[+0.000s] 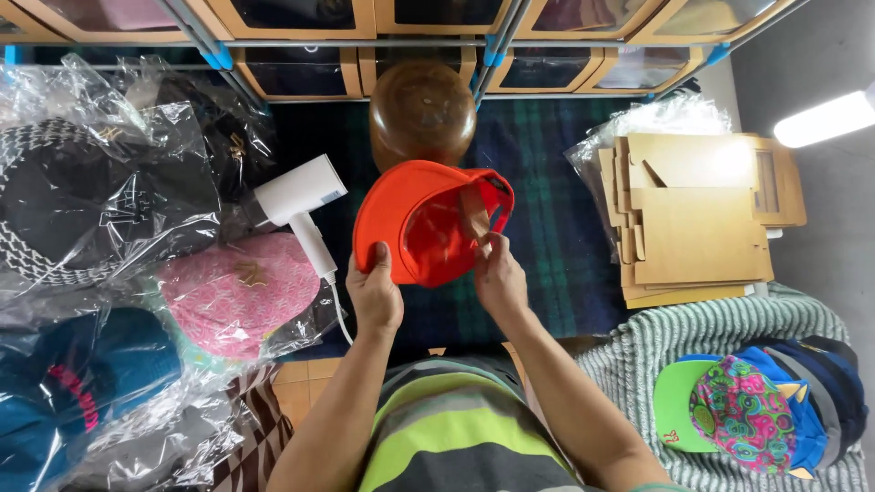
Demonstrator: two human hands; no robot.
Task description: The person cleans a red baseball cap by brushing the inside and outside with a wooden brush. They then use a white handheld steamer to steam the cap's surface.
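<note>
With my left hand [375, 293] pinching the brim of the orange cap [421, 219] and my right hand [499, 278] gripping its back strap, I hold it steady below the wooden hat block [421, 109], fingers closed firmly.

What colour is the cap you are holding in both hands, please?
The cap is bright orange-red, seen clearly in the head view.

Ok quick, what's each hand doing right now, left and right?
Left hand: closed on the brim of the orange cap.
Right hand: pinching the same cap at its back edge.
</note>
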